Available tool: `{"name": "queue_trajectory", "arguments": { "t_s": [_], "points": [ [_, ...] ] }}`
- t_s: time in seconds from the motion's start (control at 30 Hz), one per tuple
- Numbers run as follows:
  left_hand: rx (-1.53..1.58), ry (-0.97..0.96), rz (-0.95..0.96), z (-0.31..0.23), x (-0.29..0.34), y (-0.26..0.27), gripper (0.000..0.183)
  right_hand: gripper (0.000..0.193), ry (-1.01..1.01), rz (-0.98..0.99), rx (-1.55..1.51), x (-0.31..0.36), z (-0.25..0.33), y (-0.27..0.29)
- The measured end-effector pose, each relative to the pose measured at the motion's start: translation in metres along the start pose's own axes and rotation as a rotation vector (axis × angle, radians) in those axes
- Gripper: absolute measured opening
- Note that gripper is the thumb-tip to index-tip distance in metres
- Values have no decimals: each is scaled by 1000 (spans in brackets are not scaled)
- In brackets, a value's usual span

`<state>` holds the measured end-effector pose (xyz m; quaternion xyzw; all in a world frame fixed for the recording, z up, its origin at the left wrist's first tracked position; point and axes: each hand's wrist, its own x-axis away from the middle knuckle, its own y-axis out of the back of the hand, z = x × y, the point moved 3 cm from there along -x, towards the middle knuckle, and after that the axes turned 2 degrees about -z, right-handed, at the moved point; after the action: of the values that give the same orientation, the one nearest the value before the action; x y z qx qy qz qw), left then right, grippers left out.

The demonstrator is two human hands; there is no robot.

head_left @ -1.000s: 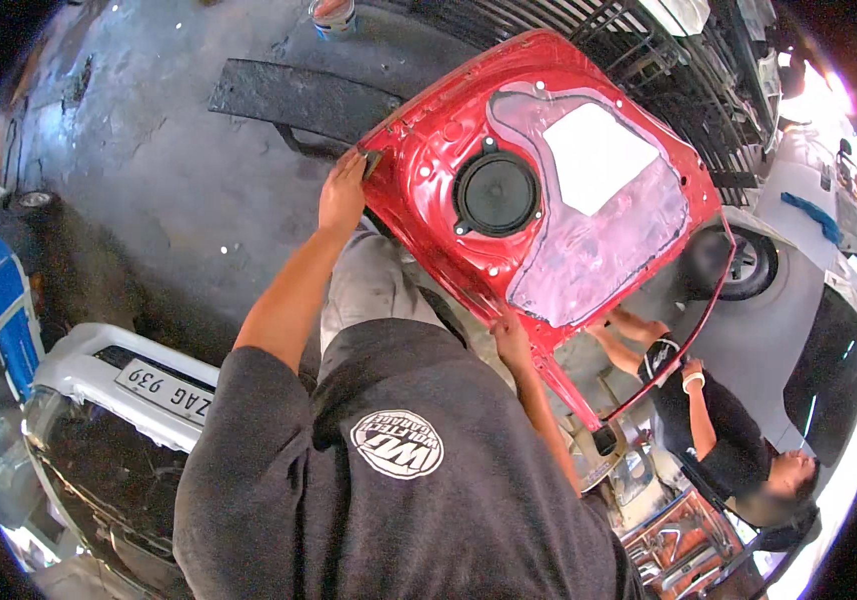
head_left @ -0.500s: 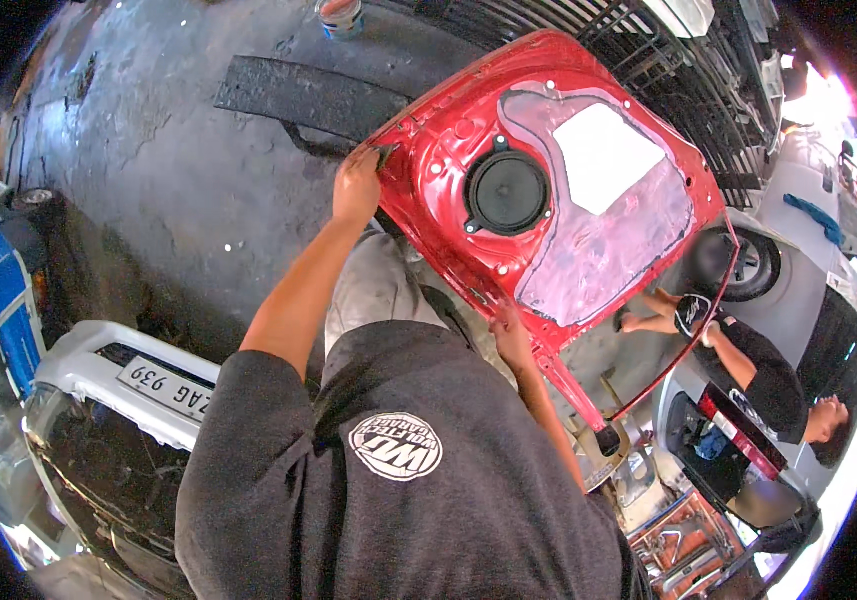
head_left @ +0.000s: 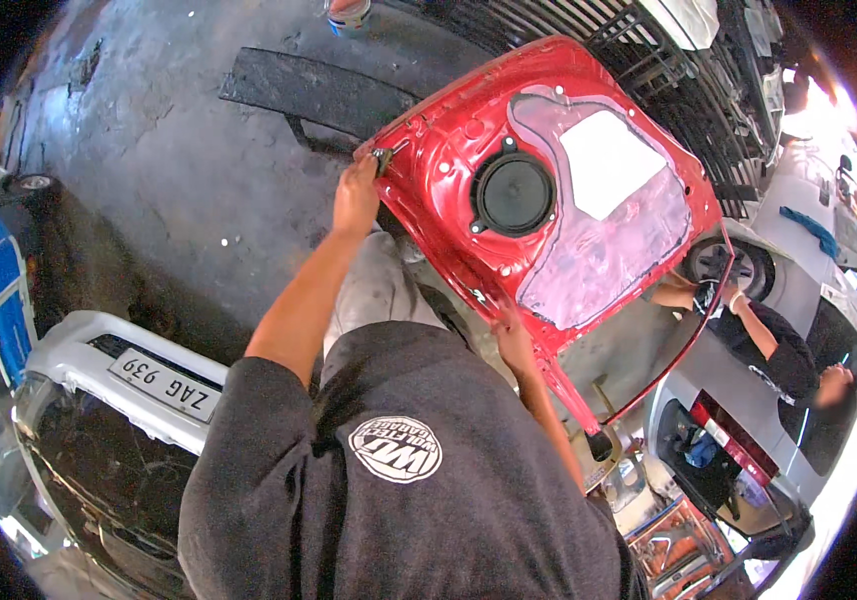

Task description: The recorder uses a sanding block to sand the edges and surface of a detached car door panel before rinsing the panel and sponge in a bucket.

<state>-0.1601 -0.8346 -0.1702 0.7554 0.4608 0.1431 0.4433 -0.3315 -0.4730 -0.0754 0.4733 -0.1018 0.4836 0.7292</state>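
Note:
A red car door (head_left: pixel 469 275), its inner side facing up, is held tilted in front of me. It carries a round black speaker (head_left: pixel 515 193), a sheet of pinkish plastic film (head_left: pixel 619 265) and a white panel (head_left: pixel 604 160) on that film. My left hand (head_left: pixel 357 192) grips the door's left corner, fingers wrapped round the edge. Along the near edge, my right hand (head_left: pixel 515 338) is closed on the rim, its fingertips partly hidden behind the metal. The window frame (head_left: pixel 574 400) runs off toward the lower right.
A dark flat panel (head_left: pixel 314 90) lies on the floor beyond the door; a bucket (head_left: pixel 349 12) stands farther back. Black metal bars (head_left: pixel 639 50) line the far right. A white bumper (head_left: pixel 79 345) is at left. At right, another person (head_left: pixel 774 335) is beside a grey car (head_left: pixel 819 270).
The door has shifted very slightly to the right in the picture, with both my hands still on it. The person at right has moved and bent an arm differently.

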Motion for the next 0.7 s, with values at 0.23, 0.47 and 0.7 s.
{"name": "queue_trajectory", "arguments": {
  "t_s": [0.23,0.47,0.7],
  "points": [
    [203,448,15,-58,56,-39,36,49,-21,-3,26,8,4,-11],
    [788,690,462,-51,83,-56,34,34,-46,-3,-16,0,9,-14],
    [595,867,296,-33,48,19,32,32,55,-39,-83,0,17,-10]
  ]
}}
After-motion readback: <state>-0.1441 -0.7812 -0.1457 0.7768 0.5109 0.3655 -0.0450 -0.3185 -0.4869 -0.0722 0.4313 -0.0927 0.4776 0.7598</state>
